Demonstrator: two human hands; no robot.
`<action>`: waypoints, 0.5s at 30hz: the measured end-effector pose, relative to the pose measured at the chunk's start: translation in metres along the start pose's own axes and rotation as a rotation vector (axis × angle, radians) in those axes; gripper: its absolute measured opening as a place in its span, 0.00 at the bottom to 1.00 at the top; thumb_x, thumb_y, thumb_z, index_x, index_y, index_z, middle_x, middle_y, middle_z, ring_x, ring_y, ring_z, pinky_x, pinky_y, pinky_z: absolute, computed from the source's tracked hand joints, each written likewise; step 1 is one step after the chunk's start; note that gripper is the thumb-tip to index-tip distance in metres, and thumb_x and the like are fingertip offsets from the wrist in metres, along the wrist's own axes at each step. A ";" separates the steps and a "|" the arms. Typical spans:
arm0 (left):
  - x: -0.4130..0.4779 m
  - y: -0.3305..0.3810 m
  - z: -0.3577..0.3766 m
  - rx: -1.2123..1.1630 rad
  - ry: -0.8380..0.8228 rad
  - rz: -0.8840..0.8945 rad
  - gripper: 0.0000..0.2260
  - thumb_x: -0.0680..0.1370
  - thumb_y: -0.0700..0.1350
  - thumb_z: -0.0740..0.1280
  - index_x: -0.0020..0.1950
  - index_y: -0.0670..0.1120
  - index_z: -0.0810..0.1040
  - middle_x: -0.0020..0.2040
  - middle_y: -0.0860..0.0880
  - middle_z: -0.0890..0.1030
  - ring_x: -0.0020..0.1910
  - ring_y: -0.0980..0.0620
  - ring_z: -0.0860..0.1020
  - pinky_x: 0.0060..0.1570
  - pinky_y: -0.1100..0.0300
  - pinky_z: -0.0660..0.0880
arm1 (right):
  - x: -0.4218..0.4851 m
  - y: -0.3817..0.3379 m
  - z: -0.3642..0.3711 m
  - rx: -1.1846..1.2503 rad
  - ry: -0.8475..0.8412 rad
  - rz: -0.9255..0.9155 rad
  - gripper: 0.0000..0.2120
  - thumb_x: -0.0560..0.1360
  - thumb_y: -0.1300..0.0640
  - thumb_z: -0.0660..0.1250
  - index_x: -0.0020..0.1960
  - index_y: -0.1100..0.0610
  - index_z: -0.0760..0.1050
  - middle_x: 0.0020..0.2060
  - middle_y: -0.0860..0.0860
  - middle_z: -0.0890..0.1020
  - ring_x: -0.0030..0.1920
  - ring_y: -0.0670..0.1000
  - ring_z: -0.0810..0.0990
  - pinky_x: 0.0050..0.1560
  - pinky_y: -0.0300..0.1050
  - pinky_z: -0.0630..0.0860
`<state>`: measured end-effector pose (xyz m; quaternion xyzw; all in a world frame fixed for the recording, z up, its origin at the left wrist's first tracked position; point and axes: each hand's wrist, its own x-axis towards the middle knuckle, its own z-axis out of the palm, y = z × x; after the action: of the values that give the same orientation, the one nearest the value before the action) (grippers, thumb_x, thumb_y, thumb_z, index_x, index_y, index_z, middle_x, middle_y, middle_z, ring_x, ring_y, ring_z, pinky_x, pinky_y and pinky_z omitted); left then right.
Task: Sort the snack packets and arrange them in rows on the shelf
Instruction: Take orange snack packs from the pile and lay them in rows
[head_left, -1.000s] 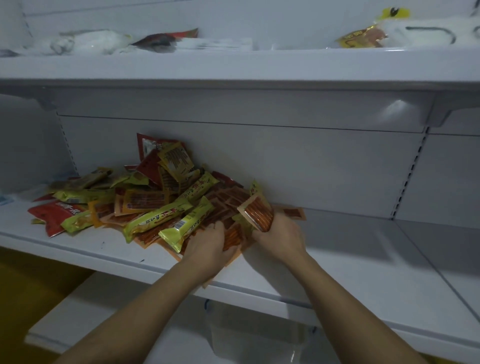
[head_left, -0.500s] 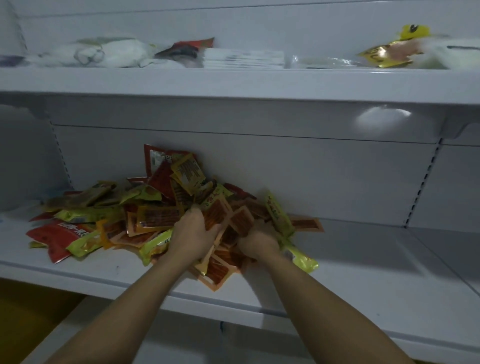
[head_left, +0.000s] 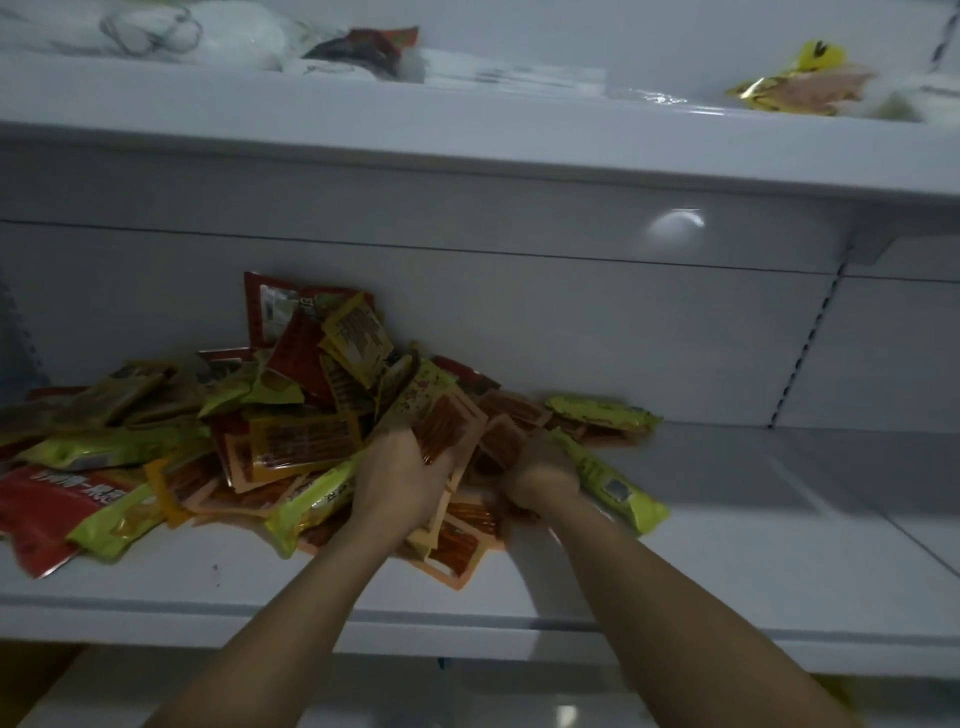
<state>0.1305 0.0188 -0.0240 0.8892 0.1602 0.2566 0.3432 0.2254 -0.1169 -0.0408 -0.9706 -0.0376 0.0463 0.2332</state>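
Note:
A loose heap of snack packets (head_left: 291, 415), orange, yellow-green and red, covers the left half of the white shelf (head_left: 727, 545). My left hand (head_left: 405, 473) is at the heap's right edge, fingers closed around a bunch of orange packets (head_left: 447, 421). My right hand (head_left: 540, 473) sits just to its right, curled into more orange packets; a yellow-green packet (head_left: 613, 483) lies against its right side. Another yellow-green packet (head_left: 602, 410) lies behind, near the back wall. A large red packet (head_left: 47, 504) lies at the heap's front left.
The shelf's right half is bare white board up to the slotted upright (head_left: 800, 364). The upper shelf (head_left: 467, 119) hangs close overhead, carrying white bags (head_left: 197, 31) at left and a yellow packet (head_left: 800, 83) at right. A lower shelf shows beneath my forearms.
Both hands have reached deeper into the heap's right edge and gathered orange packets. Two yellow-green packets have slid out to the right. The view has tilted up slightly.

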 end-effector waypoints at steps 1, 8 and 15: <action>0.001 0.002 0.001 -0.001 0.000 0.021 0.24 0.75 0.58 0.70 0.63 0.44 0.71 0.54 0.47 0.79 0.53 0.44 0.79 0.43 0.60 0.71 | 0.000 0.000 -0.002 0.039 -0.025 0.032 0.24 0.70 0.45 0.74 0.59 0.57 0.73 0.50 0.55 0.81 0.47 0.54 0.83 0.46 0.50 0.83; 0.010 0.006 0.006 -0.072 0.007 0.104 0.29 0.73 0.59 0.71 0.67 0.42 0.70 0.59 0.45 0.78 0.58 0.43 0.77 0.45 0.61 0.67 | -0.005 -0.006 -0.006 -0.209 -0.146 -0.036 0.22 0.72 0.38 0.69 0.59 0.50 0.75 0.39 0.48 0.78 0.33 0.47 0.77 0.31 0.39 0.73; 0.009 -0.002 0.005 -0.231 -0.012 0.093 0.35 0.71 0.64 0.70 0.68 0.42 0.68 0.61 0.44 0.78 0.61 0.43 0.76 0.51 0.60 0.70 | -0.004 -0.008 0.006 -0.241 -0.032 0.036 0.43 0.68 0.37 0.72 0.75 0.54 0.60 0.67 0.59 0.71 0.63 0.61 0.75 0.60 0.54 0.76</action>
<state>0.1407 0.0213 -0.0254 0.8518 0.0859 0.2834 0.4322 0.2208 -0.1074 -0.0423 -0.9913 -0.0292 0.0611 0.1132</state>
